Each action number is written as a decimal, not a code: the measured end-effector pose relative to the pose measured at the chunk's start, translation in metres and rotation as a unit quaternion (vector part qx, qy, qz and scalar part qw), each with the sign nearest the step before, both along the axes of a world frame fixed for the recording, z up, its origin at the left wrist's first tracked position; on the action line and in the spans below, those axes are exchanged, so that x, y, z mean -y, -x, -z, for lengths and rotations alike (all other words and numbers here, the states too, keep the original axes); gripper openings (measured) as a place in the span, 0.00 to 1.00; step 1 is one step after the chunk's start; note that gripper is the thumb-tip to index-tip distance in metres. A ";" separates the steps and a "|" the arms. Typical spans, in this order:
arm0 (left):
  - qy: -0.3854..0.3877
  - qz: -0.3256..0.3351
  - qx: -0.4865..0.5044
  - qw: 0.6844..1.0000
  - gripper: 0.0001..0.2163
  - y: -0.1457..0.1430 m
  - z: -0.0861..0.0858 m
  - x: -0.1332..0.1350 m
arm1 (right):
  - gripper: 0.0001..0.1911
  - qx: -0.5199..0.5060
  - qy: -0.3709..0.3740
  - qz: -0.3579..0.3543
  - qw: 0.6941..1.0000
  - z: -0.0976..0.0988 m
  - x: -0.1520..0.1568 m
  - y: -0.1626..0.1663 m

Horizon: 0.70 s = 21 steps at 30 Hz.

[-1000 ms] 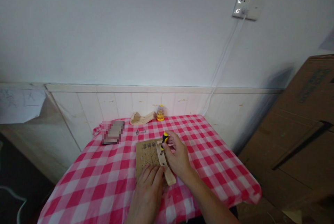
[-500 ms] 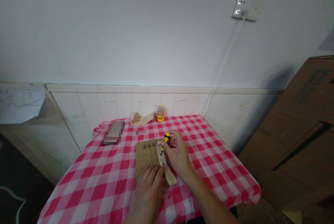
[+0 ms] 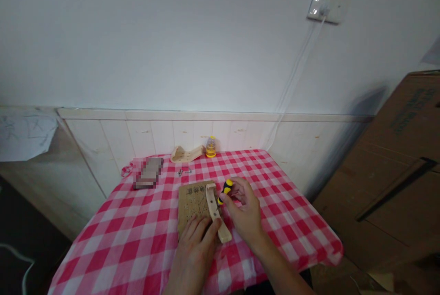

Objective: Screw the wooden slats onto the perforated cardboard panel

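Note:
A curved light wooden piece with dark holes [image 3: 212, 203] rests on a brown cardboard sheet [image 3: 189, 198] marked with writing and small dots. Across the sheet's near part lies my left hand [image 3: 197, 240], its fingers closed against the near half of the wooden piece; its thumb is mostly hidden. My right hand [image 3: 245, 212] pinches a yellow-and-black screwdriver [image 3: 227, 187] between thumb and fingers. The tool slants down to the left, its tip beside the right edge of the wooden piece near a hole. Whether the tip touches the wood I cannot tell.
Toward the wall stand another wooden piece [image 3: 187, 153] and a yellow-capped clear container [image 3: 211, 147]. Small metal parts [image 3: 184, 172] lie before them. A blurred-out flat object [image 3: 149, 173] sits at the left. A checked cloth [image 3: 137, 226] covers the table; a large cardboard box [image 3: 388, 171] leans at right.
My right hand has moved right and slightly down with the screwdriver, whose tip has left the upper hole and is lower, and which tilts more. My left hand stays nearly in place.

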<state>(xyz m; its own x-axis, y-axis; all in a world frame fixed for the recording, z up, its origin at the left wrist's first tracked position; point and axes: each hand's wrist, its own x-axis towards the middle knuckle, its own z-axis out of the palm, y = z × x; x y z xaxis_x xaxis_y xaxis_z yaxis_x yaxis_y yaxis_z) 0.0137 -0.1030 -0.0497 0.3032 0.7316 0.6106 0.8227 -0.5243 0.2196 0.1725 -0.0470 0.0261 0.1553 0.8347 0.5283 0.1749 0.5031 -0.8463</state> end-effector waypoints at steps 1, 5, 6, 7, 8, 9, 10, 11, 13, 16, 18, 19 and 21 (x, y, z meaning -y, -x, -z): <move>-0.004 -0.002 0.000 1.000 0.21 0.000 0.001 0.000 | 0.16 0.002 -0.001 -0.004 1.000 0.000 0.002 0.000; -0.029 -0.007 -0.001 1.000 0.19 0.000 0.003 0.000 | 0.16 0.009 -0.006 -0.013 1.000 0.002 0.007 0.002; -0.034 -0.010 -0.001 0.999 0.18 0.000 0.003 0.000 | 0.16 0.010 -0.005 -0.015 1.000 0.003 0.007 0.003; -0.039 -0.012 -0.002 0.999 0.18 0.000 0.003 0.000 | 0.16 0.011 -0.004 -0.015 1.000 0.004 0.007 0.003; -0.044 -0.013 -0.002 0.999 0.18 0.000 0.003 0.000 | 0.16 0.012 -0.002 -0.015 1.000 0.005 0.006 0.003; -0.050 -0.014 -0.002 0.999 0.17 0.000 0.003 0.000 | 0.16 0.011 0.000 -0.014 1.000 0.006 0.006 0.003; -0.056 -0.014 -0.002 0.998 0.17 0.000 0.004 0.000 | 0.16 0.010 0.000 -0.013 1.000 0.007 0.005 0.002; -0.065 -0.013 0.000 0.998 0.16 0.001 0.004 0.000 | 0.17 0.010 -0.002 -0.013 1.000 0.008 0.005 0.001; -0.081 -0.013 0.006 0.997 0.16 0.001 0.004 -0.001 | 0.17 0.013 -0.007 -0.020 1.000 0.009 0.005 0.000; -0.092 -0.010 0.008 0.996 0.16 0.002 0.004 -0.002 | 0.18 0.027 -0.011 -0.042 0.999 0.008 0.005 -0.002; -0.092 -0.008 0.003 0.996 0.16 0.002 0.004 -0.002 | 0.19 0.041 -0.010 -0.061 0.997 0.006 0.006 -0.003; -0.093 -0.009 0.000 0.996 0.16 0.002 0.004 -0.002 | 0.19 0.050 -0.009 -0.069 0.996 0.005 0.006 -0.003; -0.090 -0.012 -0.005 0.996 0.16 0.002 0.003 -0.001 | 0.20 0.064 -0.008 -0.078 0.995 0.002 0.006 -0.003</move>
